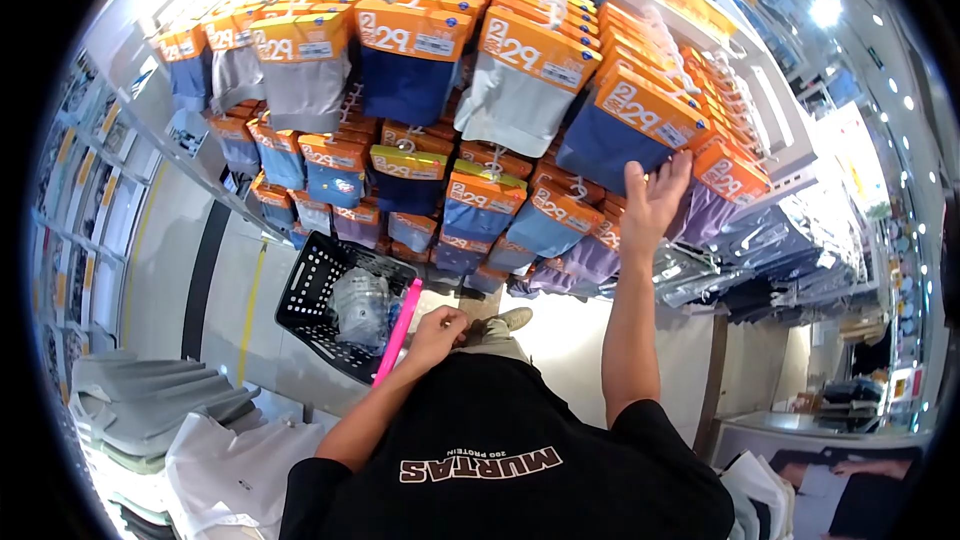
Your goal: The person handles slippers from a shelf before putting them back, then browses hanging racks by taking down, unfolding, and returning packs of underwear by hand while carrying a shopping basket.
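Note:
My right hand is raised to the rack, palm up with fingers stretched and slightly apart. Its fingertips are at the lower right corner of a dark blue folded garment pack with an orange "29" card. A purple pack hangs just right of it. My left hand is low in front of my body, its fingers curled in, with nothing visible in them. Beside that forearm stands the pink handle of a black shopping basket. Clear plastic-wrapped goods lie inside the basket.
Several rows of orange-carded packs hang on white hooks ahead. Folded grey shirts and a white garment are at lower left. Shelves line the far left. More bagged clothes hang at right.

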The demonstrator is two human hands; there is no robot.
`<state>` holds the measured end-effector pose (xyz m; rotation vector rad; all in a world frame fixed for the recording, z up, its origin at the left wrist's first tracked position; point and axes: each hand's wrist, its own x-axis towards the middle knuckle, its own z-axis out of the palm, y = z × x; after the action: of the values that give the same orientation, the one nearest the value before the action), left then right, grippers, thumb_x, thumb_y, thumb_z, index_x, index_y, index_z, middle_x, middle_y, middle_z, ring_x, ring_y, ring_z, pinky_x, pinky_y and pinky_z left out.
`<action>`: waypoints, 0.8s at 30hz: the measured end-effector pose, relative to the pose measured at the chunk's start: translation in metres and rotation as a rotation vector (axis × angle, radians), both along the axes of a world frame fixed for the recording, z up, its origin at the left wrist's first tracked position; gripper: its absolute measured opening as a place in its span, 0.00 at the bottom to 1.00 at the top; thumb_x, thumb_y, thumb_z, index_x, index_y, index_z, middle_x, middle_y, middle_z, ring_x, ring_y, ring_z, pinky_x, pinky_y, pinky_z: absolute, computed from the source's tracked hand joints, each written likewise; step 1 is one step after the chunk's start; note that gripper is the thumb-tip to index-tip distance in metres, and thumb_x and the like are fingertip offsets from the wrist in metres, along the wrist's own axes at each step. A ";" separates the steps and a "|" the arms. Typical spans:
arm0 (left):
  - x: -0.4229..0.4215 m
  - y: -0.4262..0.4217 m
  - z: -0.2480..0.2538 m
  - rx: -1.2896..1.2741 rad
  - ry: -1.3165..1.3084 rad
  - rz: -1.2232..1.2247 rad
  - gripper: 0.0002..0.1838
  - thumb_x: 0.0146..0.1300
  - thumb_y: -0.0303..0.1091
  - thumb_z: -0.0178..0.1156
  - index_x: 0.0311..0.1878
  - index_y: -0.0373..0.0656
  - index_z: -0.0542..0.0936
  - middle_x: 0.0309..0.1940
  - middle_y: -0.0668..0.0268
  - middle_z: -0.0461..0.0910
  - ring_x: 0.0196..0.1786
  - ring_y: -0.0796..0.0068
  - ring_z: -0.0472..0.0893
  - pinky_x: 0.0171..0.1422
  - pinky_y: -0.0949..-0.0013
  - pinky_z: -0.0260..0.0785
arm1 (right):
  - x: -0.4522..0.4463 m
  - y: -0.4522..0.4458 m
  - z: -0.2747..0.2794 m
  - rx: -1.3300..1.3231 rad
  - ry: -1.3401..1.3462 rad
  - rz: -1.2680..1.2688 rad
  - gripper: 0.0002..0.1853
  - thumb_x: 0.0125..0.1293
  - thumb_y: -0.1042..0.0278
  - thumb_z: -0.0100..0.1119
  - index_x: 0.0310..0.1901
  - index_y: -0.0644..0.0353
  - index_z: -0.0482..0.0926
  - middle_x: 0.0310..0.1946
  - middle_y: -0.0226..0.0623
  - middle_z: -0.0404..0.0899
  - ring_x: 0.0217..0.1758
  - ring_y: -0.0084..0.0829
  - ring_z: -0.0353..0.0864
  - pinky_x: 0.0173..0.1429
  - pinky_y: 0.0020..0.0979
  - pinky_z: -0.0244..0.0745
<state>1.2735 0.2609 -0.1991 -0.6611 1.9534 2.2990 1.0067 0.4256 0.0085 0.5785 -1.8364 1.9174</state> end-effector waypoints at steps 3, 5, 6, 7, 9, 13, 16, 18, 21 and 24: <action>0.009 0.000 -0.005 0.061 0.002 0.064 0.12 0.71 0.35 0.60 0.45 0.34 0.80 0.36 0.63 0.83 0.34 0.77 0.82 0.39 0.73 0.74 | -0.012 -0.001 0.010 -0.149 -0.024 0.036 0.42 0.66 0.77 0.64 0.74 0.71 0.48 0.72 0.57 0.55 0.75 0.42 0.59 0.77 0.39 0.54; 0.014 -0.002 -0.008 0.071 -0.024 0.102 0.12 0.71 0.36 0.61 0.46 0.35 0.80 0.37 0.63 0.83 0.35 0.76 0.82 0.39 0.73 0.74 | -0.017 -0.001 0.010 -0.218 -0.029 0.082 0.32 0.69 0.78 0.61 0.70 0.70 0.56 0.62 0.44 0.70 0.64 0.31 0.72 0.68 0.31 0.67; 0.015 -0.003 -0.008 0.074 -0.039 0.118 0.13 0.71 0.37 0.61 0.46 0.35 0.80 0.37 0.63 0.83 0.35 0.76 0.82 0.40 0.73 0.74 | -0.018 -0.003 0.012 -0.253 -0.045 0.108 0.28 0.70 0.78 0.61 0.68 0.68 0.62 0.59 0.41 0.73 0.62 0.29 0.73 0.68 0.31 0.68; 0.015 -0.004 -0.008 0.066 -0.036 0.128 0.13 0.71 0.37 0.61 0.46 0.35 0.80 0.37 0.63 0.84 0.35 0.76 0.82 0.40 0.73 0.74 | -0.019 -0.004 0.015 -0.216 -0.071 0.102 0.25 0.70 0.77 0.60 0.66 0.67 0.64 0.58 0.41 0.75 0.60 0.28 0.75 0.67 0.31 0.69; 0.016 -0.005 -0.006 0.045 -0.033 0.133 0.13 0.71 0.38 0.61 0.47 0.36 0.80 0.38 0.63 0.84 0.36 0.76 0.82 0.41 0.72 0.74 | -0.023 -0.002 0.022 -0.150 -0.109 0.083 0.22 0.71 0.76 0.60 0.64 0.66 0.67 0.56 0.40 0.77 0.58 0.27 0.77 0.65 0.30 0.70; 0.014 -0.005 -0.002 0.026 -0.048 0.085 0.13 0.71 0.38 0.61 0.47 0.36 0.80 0.38 0.64 0.84 0.36 0.77 0.82 0.41 0.73 0.74 | -0.020 0.001 0.039 -0.130 -0.079 0.083 0.19 0.72 0.72 0.61 0.60 0.66 0.70 0.53 0.38 0.78 0.54 0.26 0.78 0.62 0.28 0.71; 0.013 -0.004 -0.003 0.045 -0.045 0.054 0.12 0.71 0.37 0.61 0.48 0.37 0.80 0.38 0.65 0.84 0.35 0.77 0.82 0.40 0.74 0.74 | -0.008 0.008 0.046 -0.194 -0.048 0.111 0.19 0.73 0.73 0.57 0.62 0.66 0.68 0.54 0.39 0.78 0.55 0.26 0.78 0.63 0.29 0.71; 0.011 -0.002 0.003 0.086 -0.044 0.046 0.13 0.71 0.36 0.61 0.48 0.35 0.79 0.38 0.63 0.84 0.36 0.76 0.82 0.40 0.73 0.73 | 0.008 0.011 0.053 -0.326 -0.026 0.190 0.20 0.73 0.74 0.55 0.64 0.66 0.66 0.55 0.40 0.77 0.55 0.27 0.79 0.63 0.30 0.71; 0.004 0.001 0.021 0.201 -0.012 0.040 0.12 0.71 0.36 0.61 0.50 0.36 0.79 0.37 0.64 0.83 0.37 0.77 0.82 0.41 0.74 0.73 | 0.027 0.027 0.047 -0.355 -0.109 0.276 0.24 0.74 0.74 0.53 0.68 0.66 0.62 0.59 0.45 0.75 0.60 0.37 0.78 0.65 0.39 0.75; -0.007 0.004 0.036 0.271 0.086 0.009 0.14 0.71 0.34 0.60 0.54 0.36 0.78 0.41 0.65 0.82 0.42 0.78 0.81 0.46 0.74 0.73 | 0.053 0.021 0.031 -0.398 -0.271 0.407 0.29 0.72 0.74 0.55 0.72 0.64 0.59 0.59 0.42 0.75 0.61 0.34 0.78 0.67 0.39 0.73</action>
<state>1.2664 0.2654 -0.1632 -0.5545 1.6256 2.5707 1.0602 0.4471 0.0395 0.6128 -1.4920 2.6614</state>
